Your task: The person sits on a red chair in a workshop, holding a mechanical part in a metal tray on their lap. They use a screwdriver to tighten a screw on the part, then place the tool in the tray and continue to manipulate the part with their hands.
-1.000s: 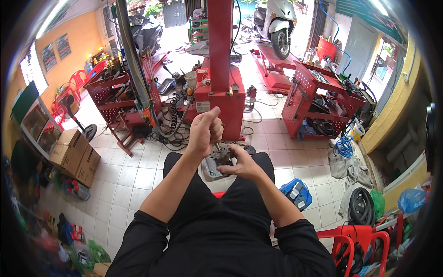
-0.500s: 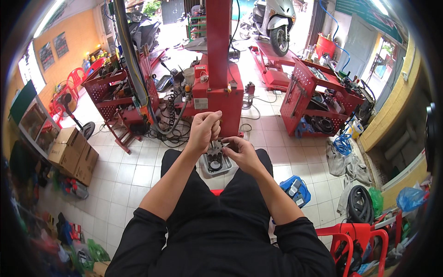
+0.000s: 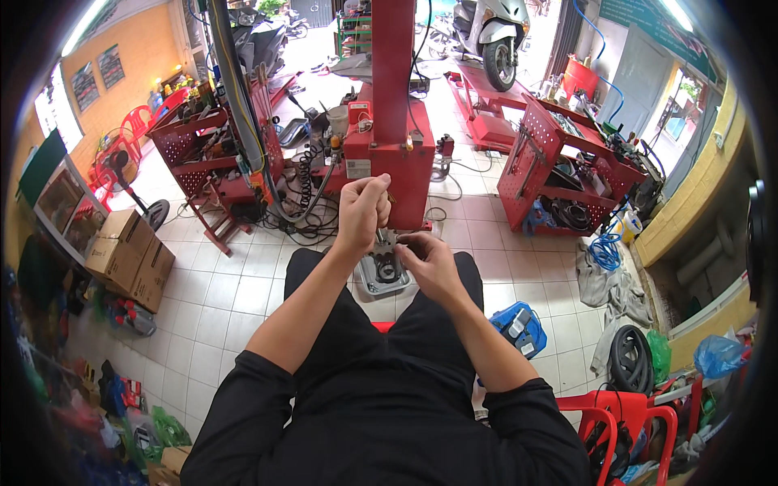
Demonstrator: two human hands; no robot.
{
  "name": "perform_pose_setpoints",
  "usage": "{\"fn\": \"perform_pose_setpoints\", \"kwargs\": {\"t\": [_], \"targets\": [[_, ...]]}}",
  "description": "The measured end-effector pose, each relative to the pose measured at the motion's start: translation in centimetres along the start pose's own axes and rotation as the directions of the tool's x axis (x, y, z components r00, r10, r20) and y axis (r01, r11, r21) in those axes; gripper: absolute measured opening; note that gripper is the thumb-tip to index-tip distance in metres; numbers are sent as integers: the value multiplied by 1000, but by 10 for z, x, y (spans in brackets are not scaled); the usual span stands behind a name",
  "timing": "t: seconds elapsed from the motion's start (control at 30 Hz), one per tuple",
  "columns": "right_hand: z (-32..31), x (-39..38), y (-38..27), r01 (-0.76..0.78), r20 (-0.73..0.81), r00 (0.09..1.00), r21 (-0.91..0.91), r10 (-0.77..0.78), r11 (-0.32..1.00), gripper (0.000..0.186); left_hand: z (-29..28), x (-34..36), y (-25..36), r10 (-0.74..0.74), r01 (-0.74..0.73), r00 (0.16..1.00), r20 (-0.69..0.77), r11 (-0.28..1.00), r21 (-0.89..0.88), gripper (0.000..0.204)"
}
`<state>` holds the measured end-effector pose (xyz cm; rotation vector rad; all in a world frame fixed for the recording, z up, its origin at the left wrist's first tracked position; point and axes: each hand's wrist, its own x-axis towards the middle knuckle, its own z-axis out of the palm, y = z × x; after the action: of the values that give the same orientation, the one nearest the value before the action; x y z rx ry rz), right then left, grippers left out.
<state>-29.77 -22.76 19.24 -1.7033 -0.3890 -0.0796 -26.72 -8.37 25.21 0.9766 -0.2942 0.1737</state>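
My left hand (image 3: 361, 212) is closed around an upright tool with a metal shaft (image 3: 381, 236); its handle is mostly hidden by my fingers. Just right of and below it, my right hand (image 3: 429, 264) has bent fingers on a grey metal part (image 3: 389, 243) at the foot of that shaft, between my knees. Beneath both lies a grey shallow tray (image 3: 381, 290) with a dark ring-shaped piece (image 3: 385, 266) over or in it; which, I cannot tell.
A red lift column (image 3: 389, 162) stands ahead, flanked by tool carts (image 3: 527, 178) with cables around. Cardboard boxes (image 3: 121, 259) sit left; a blue case (image 3: 519, 328), tyres (image 3: 632, 356) and a red plastic chair (image 3: 600, 413) are right. Scooters (image 3: 494, 49) are behind.
Both hands have moved slightly up in the picture. My right hand has gone from lying lower across the metal part to higher at its right side, fingertips near the shaft.
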Motion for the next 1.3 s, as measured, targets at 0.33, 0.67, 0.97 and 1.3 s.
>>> {"fn": "perform_pose_setpoints", "kwargs": {"t": [0.33, 0.67, 0.97, 1.3], "targets": [[-3, -23, -49, 4, 448, 894, -78, 32, 997, 30, -1, 0, 6, 14, -13, 998, 63, 1000, -7, 38], [-37, 13, 0, 104, 257, 965, -173, -58, 979, 57, 8, -6, 7, -122, 114, 977, 178, 992, 57, 38], [-26, 10, -6, 28, 312, 949, -187, 32, 982, 54, 3, -3, 6, -105, 94, 980, 167, 993, 73, 35], [-30, -12, -67, 37, 510, 845, -355, 160, 934, 39, -2, -4, 10, -71, 68, 996, 60, 997, 45, 38]]}}
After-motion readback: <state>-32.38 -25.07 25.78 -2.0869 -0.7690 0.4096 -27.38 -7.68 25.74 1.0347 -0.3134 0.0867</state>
